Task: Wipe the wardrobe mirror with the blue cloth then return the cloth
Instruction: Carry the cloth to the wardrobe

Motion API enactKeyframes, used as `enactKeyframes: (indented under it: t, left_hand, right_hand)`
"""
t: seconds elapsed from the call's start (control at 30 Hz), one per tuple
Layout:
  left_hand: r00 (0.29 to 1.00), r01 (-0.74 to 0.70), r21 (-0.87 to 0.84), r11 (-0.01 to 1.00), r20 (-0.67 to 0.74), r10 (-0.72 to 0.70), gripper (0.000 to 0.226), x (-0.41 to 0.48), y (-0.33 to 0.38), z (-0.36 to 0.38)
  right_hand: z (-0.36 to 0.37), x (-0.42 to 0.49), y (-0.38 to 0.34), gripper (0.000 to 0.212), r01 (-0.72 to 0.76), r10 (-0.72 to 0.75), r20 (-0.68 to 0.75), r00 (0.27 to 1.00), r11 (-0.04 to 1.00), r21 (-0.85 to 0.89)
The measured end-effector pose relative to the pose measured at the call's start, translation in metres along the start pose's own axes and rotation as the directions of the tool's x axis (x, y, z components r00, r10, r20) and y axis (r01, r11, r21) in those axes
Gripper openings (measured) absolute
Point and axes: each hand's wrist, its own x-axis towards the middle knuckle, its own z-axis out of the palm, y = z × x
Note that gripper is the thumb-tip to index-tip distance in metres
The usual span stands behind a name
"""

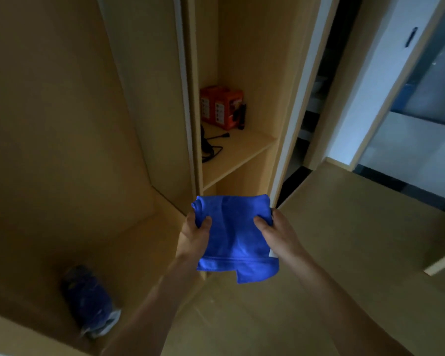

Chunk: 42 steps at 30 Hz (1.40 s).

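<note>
A bright blue cloth [235, 237] hangs folded in front of me, held at its two upper corners. My left hand [194, 233] pinches the left corner with the thumb on top. My right hand [278, 233] pinches the right corner the same way. A small white tag shows at the cloth's right edge. The cloth hangs in front of the open wooden wardrobe [149, 104]. I cannot make out a mirror surface in this view.
A wardrobe shelf [239, 150] holds orange boxes [221, 107] and a black cable [211, 147]. A dark blue bundle [89, 301] lies in the lower left compartment. A wooden floor and an open doorway [316, 98] are to the right.
</note>
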Motion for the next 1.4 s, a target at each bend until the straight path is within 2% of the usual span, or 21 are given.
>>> enactKeyframes:
  t: [0.1, 0.23, 0.37, 0.5, 0.6, 0.77, 0.87, 1.03, 1.2, 1.3, 1.4]
  left_hand:
    - [0.994, 0.005, -0.022, 1.000, -0.109, -0.008, 0.015, 0.016, 0.001, -0.014]
    - [0.976, 0.014, -0.075, 0.997, -0.214, -0.030, 0.006, 0.029, 0.005, -0.018]
    - [0.949, 0.039, -0.146, 0.989, -0.303, -0.082, 0.023, 0.039, 0.009, -0.010]
    - [0.901, 0.062, -0.193, 0.979, -0.412, -0.139, 0.028, 0.052, 0.017, 0.016]
    - [0.858, 0.080, -0.215, 0.973, -0.482, -0.177, 0.021, 0.057, 0.022, 0.039]
    - [0.782, 0.088, -0.190, 0.978, -0.595, -0.187, 0.016, 0.053, 0.024, 0.064]
    - [0.768, 0.094, -0.191, 0.977, -0.610, -0.194, 0.019, 0.056, 0.027, 0.070]
    - [0.789, 0.012, -0.324, 0.946, -0.578, -0.208, 0.014, 0.058, 0.034, 0.074]
    - [0.842, -0.042, -0.417, 0.908, -0.504, -0.193, 0.019, 0.057, 0.042, 0.062]
    - [0.880, -0.070, -0.449, 0.891, -0.449, -0.157, 0.031, 0.058, 0.050, 0.057]
    - [0.907, -0.089, -0.456, 0.886, -0.405, -0.117, 0.031, 0.056, 0.057, 0.052]
  right_hand:
    - [0.021, 0.031, -0.010, 0.014, 0.031, -0.031, 0.064, 0.997, 0.999, -0.008]
    - [0.039, 0.069, -0.014, 0.020, 0.064, -0.060, 0.122, 0.991, 0.998, -0.028]
    - [0.044, 0.111, -0.019, 0.029, 0.097, -0.091, 0.219, 0.971, 0.995, -0.013]
    - [0.038, 0.155, -0.027, 0.026, 0.121, -0.104, 0.388, 0.916, 0.992, -0.020]
    - [0.025, 0.180, -0.030, 0.028, 0.156, -0.117, 0.490, 0.864, 0.987, -0.040]
    - [0.016, 0.202, -0.031, 0.022, 0.180, -0.138, 0.594, 0.793, 0.984, -0.011]
    - [0.015, 0.208, -0.030, 0.019, 0.232, -0.190, 0.610, 0.769, 0.973, 0.011]
    - [0.005, 0.225, -0.031, 0.017, 0.237, -0.175, 0.617, 0.768, 0.971, -0.020]
    - [-0.013, 0.230, -0.036, 0.031, 0.187, -0.191, 0.611, 0.768, 0.980, 0.071]
    - [-0.016, 0.225, -0.041, 0.035, 0.126, -0.197, 0.625, 0.755, 0.980, 0.156]
    - [-0.011, 0.220, -0.047, 0.038, 0.124, -0.215, 0.586, 0.781, 0.974, 0.192]
